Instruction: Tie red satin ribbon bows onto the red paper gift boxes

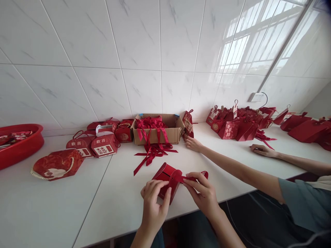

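Lower ctr: our L hand, part-closed, grips gift box; R hand pinches ribbon; we should keep it flat.

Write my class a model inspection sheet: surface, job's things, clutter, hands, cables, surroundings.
Surface: white tabletop with a seam left of centre.
Job's things: red box near the front edge; red ribbon at its top; cardboard box behind, loose ribbons spilling over its front.
Clutter: red gift boxes at left; more red boxes crowded at right; red basin at far left.
Hands: left hand grips the red box; right hand pinches the red ribbon; a co-worker's hand beside an upright red carton; another hand at right, on the tabletop.
Cables: dark cable at the wall socket; thin pale line below the tabletop, perhaps another.
Surroundings: tiled wall with a barred window reflection.
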Available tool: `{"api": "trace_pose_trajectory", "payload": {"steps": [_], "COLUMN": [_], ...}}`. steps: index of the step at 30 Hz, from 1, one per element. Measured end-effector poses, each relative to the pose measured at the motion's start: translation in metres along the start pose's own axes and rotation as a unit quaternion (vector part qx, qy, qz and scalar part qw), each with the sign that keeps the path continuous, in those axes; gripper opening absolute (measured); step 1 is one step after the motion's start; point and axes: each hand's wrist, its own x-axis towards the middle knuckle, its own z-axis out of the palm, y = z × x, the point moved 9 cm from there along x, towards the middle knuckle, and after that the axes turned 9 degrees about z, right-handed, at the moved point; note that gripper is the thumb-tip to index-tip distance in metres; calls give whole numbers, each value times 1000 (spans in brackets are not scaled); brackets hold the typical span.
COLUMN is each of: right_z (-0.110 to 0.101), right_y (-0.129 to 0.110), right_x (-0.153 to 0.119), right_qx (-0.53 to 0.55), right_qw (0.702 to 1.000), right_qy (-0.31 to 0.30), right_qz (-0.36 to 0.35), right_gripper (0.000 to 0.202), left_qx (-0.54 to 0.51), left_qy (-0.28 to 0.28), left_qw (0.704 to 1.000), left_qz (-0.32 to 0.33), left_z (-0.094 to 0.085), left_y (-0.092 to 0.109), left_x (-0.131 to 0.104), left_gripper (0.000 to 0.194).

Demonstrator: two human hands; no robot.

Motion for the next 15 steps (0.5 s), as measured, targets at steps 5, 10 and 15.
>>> {"api": "trace_pose_trajectory", "payload": {"steps": [5,10,15], "right_z": [-1,1,0], "right_y": [3,-4,-6], "right_x": [4,5,3], "right_qx": [-4,-4,-11], "right_qw": [1000,999,997], "right_qy": [9,-40,-69], "right_qz": [4,-14,-25], "right_gripper": [26,27,27], "left_qx": [2,1,2], "left_qy": [-4,0,1], "left_qw": [1000,1000,1000], "left_qz": [-6,-5,-3], "left_z": [1,1,1], "left_y": [-3,-3,-2], "left_x": [0,1,0], "left_gripper": [12,13,14]}}
